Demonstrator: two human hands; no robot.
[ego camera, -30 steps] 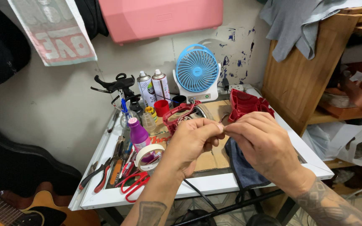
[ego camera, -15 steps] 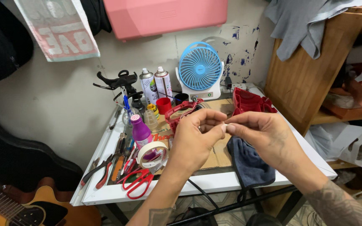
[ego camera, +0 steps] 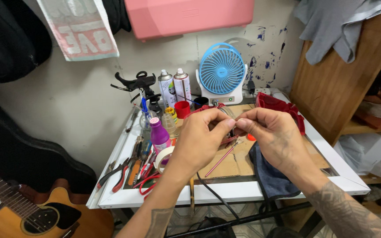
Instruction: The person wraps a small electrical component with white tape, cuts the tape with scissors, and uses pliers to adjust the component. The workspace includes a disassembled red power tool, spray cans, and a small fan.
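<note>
Pinched fingertip to fingertip, my left hand (ego camera: 201,141) and right hand (ego camera: 275,137) meet above the white table (ego camera: 225,191); whatever sits between the thumbs and forefingers is too small for me to make out. Just below the hands I see one thin red stick (ego camera: 222,159) lying on cardboard (ego camera: 237,161), and one dark blue cloth (ego camera: 270,176) draped over the front edge. Behind stand two spray cans (ego camera: 173,88), one blue fan (ego camera: 222,72) and one purple bottle (ego camera: 159,136). Red-handled scissors (ego camera: 144,185) lie at the left, one guitar (ego camera: 27,216) beneath.
</note>
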